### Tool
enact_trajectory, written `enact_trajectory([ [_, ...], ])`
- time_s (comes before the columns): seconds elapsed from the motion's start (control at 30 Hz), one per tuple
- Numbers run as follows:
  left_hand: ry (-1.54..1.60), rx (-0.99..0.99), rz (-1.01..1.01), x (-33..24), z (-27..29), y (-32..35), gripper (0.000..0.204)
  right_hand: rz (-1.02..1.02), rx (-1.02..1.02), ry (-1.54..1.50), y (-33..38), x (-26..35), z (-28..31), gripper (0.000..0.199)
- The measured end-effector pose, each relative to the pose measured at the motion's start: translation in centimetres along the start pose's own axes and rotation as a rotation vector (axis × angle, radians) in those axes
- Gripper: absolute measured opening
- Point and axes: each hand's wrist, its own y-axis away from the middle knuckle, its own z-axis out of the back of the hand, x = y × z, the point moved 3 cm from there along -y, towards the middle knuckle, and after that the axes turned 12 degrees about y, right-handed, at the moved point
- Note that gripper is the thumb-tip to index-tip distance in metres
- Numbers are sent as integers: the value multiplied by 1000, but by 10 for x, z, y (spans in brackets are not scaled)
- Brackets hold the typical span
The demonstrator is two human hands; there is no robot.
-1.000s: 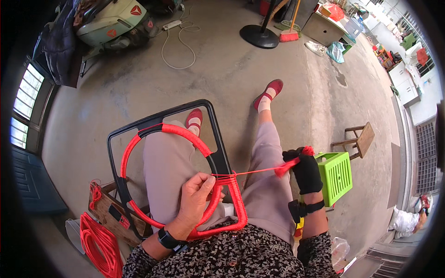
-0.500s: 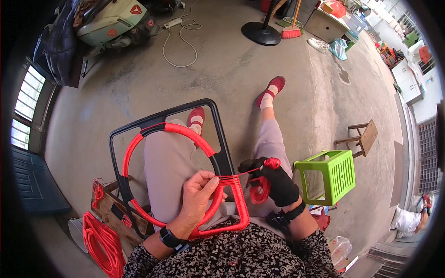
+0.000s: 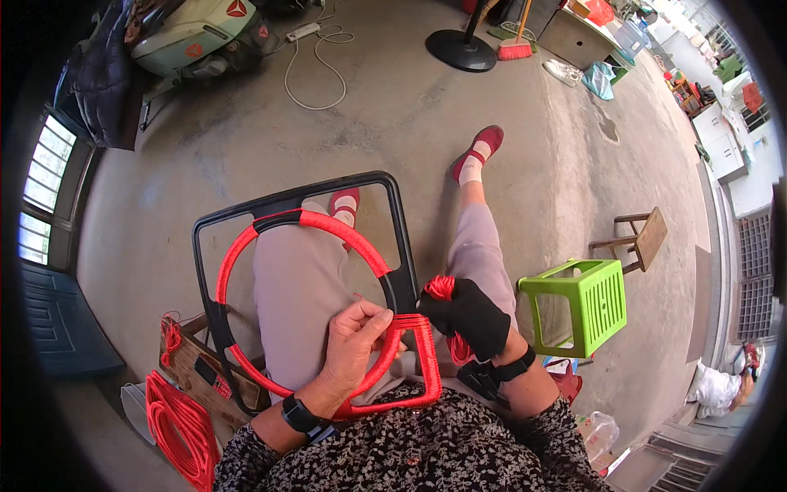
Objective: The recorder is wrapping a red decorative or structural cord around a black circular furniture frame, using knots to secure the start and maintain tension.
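Note:
A black rectangular frame (image 3: 402, 213) with a round inner ring rests tilted over my lap. Red cord (image 3: 432, 369) is wound tightly round much of the ring and round the frame's near right corner. My left hand (image 3: 354, 340), bare, pinches the ring's right side, thumb on the wound cord. My right hand (image 3: 474, 318), in a black glove, is closed round a red cord bundle (image 3: 441, 286); loops stick out above and below the fist. The fist is close beside the frame's right bar, where the cord strands run across. Its fingertips are partly hidden.
A green plastic stool (image 3: 602, 307) and a small wooden stool (image 3: 648, 239) stand at the right. At the lower left are a wooden bench (image 3: 197, 373) and a large coil of red cord (image 3: 176, 426). A scooter (image 3: 193, 37) and a white extension cable (image 3: 316, 107) lie farther off.
My right hand has moved left, up to the frame's right bar, and turned over the cord bundle. The stretched strand between hand and frame has shortened. The left hand stays on the ring.

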Motion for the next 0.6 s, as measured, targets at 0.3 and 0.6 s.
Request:
enact_trajectory([
  [0.3,-80,29,92,2,5,5,17,-54,21,-58,13,-5,-10,13],
  [0.6,-40,19,95,5,7,9,16,-20,21,8,24,-9,-14,13],
])
